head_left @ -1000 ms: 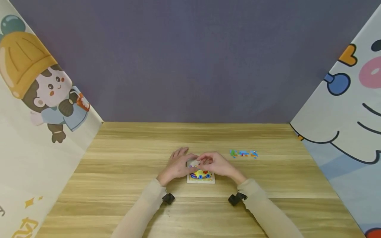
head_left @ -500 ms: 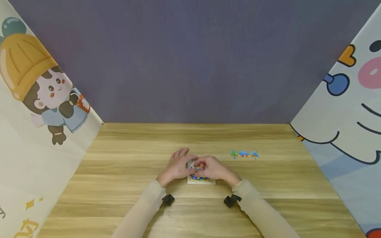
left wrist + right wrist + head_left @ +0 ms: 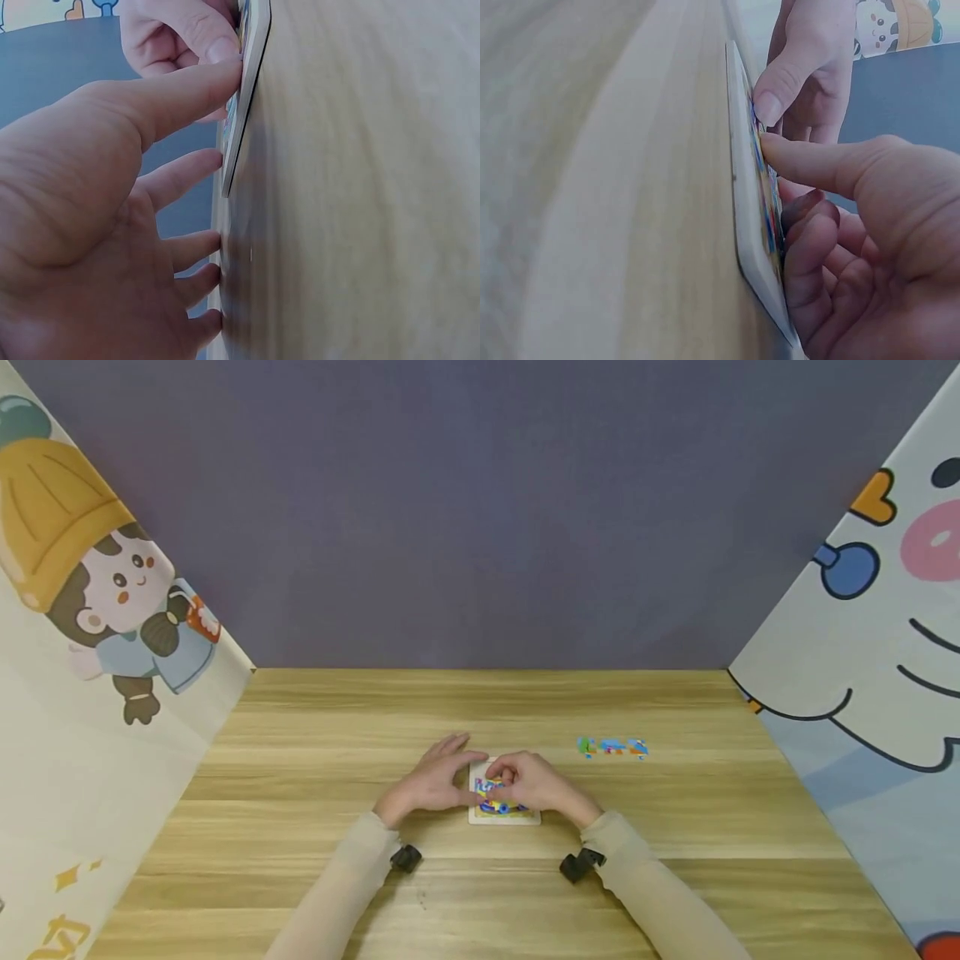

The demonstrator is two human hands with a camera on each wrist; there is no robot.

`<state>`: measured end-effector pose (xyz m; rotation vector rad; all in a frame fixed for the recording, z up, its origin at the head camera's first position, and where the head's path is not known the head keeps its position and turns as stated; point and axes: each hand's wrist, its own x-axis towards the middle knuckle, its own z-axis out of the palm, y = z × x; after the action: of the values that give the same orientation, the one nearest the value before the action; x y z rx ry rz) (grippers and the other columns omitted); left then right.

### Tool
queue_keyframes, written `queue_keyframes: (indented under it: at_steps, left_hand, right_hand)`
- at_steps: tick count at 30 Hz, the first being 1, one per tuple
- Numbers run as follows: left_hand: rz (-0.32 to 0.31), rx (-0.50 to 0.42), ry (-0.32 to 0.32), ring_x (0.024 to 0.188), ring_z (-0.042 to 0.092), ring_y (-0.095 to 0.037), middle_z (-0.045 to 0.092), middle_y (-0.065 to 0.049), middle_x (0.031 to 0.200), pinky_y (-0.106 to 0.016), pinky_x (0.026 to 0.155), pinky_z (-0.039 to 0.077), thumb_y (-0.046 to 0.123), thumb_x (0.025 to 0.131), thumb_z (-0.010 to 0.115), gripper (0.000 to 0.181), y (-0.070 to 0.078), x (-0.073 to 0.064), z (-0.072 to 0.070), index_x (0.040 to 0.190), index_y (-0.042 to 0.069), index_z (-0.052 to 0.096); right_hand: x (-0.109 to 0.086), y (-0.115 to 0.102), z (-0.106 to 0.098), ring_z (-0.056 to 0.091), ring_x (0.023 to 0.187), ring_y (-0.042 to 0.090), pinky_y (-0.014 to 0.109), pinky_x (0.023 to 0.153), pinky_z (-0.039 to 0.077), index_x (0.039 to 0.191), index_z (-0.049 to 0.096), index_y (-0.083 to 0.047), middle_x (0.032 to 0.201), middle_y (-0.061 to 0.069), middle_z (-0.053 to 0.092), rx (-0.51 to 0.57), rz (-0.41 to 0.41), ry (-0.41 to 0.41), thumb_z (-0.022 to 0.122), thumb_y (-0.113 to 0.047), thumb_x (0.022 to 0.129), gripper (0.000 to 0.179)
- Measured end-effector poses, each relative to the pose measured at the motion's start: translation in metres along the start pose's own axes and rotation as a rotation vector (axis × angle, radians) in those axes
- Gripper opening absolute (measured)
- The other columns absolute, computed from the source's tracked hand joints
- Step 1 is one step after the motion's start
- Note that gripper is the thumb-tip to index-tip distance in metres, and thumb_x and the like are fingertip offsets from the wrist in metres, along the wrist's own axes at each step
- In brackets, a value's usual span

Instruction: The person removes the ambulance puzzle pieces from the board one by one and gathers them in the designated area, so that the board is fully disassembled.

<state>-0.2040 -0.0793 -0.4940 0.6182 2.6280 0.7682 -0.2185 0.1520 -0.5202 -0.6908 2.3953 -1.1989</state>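
Observation:
A small jigsaw puzzle board [image 3: 504,819] with a white rim and a colourful vehicle picture lies flat on the table. The right hand [image 3: 536,785] is over it, thumb and index fingertip on either side of a blue-and-yellow puzzle piece [image 3: 487,786] at the picture's left. Its other fingers are curled in, as the right wrist view shows, and hide much of the picture. The left hand [image 3: 431,777] lies at the board's left with fingers spread. Its thumb [image 3: 202,86] touches the board's near-left part, the index fingertip is close to the edge, and the remaining fingertips touch the table.
Several loose blue, green and orange puzzle pieces [image 3: 612,747] lie in a row to the right, behind the board. A dark panel [image 3: 487,518] rises at the table's back edge. Printed cartoon panels [image 3: 862,652] flank the wooden table [image 3: 300,860].
The right hand has come down and left onto the board, its thumb and index finger now at the picture's left. The left hand has shifted slightly left, its fingers spreading away from the right hand.

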Motion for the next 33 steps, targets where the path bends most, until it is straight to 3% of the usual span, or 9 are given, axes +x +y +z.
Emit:
queue_keyframes:
  at_steps: [11,17,22,28,33]
  left_hand:
    - [-0.003,-0.001,0.012,0.167,0.01,-0.041,0.019,-0.018,0.178,-0.064,0.134,0.007,0.038,0.092,0.082,0.072,0.0004,0.0,0.0014,0.155,0.018,0.056]
    - [-0.011,0.004,0.015,0.166,0.011,-0.041,0.019,-0.017,0.178,-0.065,0.134,0.007,0.037,0.092,0.081,0.071,-0.0008,0.0004,0.0012,0.155,0.018,0.055]
    - [-0.014,0.008,0.014,0.166,0.011,-0.041,0.019,-0.017,0.178,-0.064,0.134,0.007,0.038,0.093,0.081,0.07,-0.001,0.0,0.0008,0.156,0.018,0.055]
    - [-0.009,0.002,0.01,0.166,0.011,-0.042,0.02,-0.018,0.178,-0.063,0.135,0.007,0.039,0.093,0.081,0.07,-0.0014,0.0005,0.0017,0.155,0.018,0.056]
    - [-0.011,0.004,0.012,0.166,0.011,-0.041,0.02,-0.018,0.178,-0.063,0.135,0.007,0.04,0.093,0.081,0.07,-0.0022,0.0015,0.0028,0.155,0.018,0.056]
  right_hand:
    - [-0.0014,0.0017,0.0017,0.047,0.062,0.009,0.02,0.057,0.041,0.111,0.074,-0.01,0.078,-0.003,0.057,0.071,-0.003,0.018,0.084,-0.021,0.092,0.024]
    - [-0.001,0.0038,0.0018,0.057,0.082,0.011,0.023,0.072,0.049,0.109,0.073,-0.014,0.095,-0.002,0.067,0.073,-0.021,0.033,0.085,-0.02,0.091,0.022]
    - [-0.0018,0.0051,0.0017,0.058,0.086,0.014,0.026,0.072,0.049,0.109,0.074,-0.018,0.108,-0.001,0.072,0.068,-0.03,0.042,0.084,-0.022,0.092,0.02]
    - [-0.0035,0.0056,0.0016,0.064,0.097,0.014,0.03,0.084,0.053,0.109,0.074,-0.014,0.108,0.001,0.074,0.114,-0.053,0.041,0.076,-0.019,0.099,0.012]
    - [-0.0035,0.0061,0.0016,0.066,0.096,0.014,0.032,0.085,0.054,0.109,0.075,-0.014,0.105,0.002,0.075,0.145,-0.045,0.045,0.075,-0.02,0.1,0.011]
